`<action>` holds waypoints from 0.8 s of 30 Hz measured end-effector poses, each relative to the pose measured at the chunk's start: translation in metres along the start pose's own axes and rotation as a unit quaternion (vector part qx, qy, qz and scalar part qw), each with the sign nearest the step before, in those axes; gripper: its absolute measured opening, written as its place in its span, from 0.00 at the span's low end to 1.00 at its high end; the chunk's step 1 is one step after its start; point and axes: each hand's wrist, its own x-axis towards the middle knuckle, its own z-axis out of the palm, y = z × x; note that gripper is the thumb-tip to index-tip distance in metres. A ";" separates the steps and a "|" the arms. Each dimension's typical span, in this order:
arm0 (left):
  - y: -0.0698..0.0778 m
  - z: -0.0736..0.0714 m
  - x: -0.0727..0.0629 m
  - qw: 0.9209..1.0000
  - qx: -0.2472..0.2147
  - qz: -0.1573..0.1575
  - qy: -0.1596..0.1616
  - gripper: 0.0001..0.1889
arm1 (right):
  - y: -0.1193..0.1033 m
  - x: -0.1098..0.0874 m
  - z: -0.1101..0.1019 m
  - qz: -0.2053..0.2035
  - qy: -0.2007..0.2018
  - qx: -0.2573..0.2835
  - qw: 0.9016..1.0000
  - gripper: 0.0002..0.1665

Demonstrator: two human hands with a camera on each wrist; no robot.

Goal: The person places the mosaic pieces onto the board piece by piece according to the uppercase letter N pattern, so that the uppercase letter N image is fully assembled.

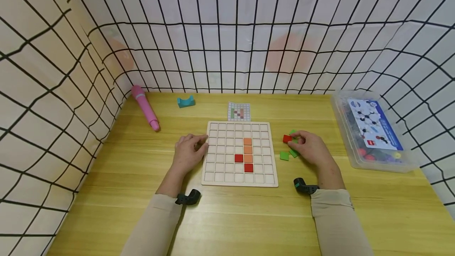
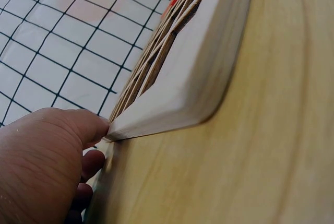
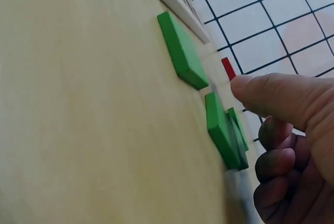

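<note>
Flanking the board [image 1: 218, 167], the hands [image 1: 188, 151] [image 1: 313, 149] differ: left touching loosely, right pinching a red tile [image 1: 287, 139].

Bright, soft light — pale sheen on the table [image 1: 231, 216] — wrist views slightly blurred

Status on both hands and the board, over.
Left hand touching left edge of board. Right hand pinching red tile. Board carries three orange tiles, two red tiles. Green tiles close by, nothing blocking.
</note>
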 end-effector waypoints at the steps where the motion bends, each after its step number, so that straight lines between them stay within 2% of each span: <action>1: 0.000 0.000 0.000 1.000 0.000 0.000 0.000 0.18 | -0.001 0.000 0.000 0.000 0.001 0.002 1.000 0.25; 12: 0.001 -0.001 0.000 1.000 -0.001 -0.003 -0.003 0.18 | -0.022 -0.006 -0.006 -0.002 -0.012 0.021 1.000 0.27; 24: 0.002 -0.002 0.000 1.000 0.001 -0.007 -0.007 0.19 | -0.048 -0.008 0.004 -0.011 -0.032 0.049 0.998 0.23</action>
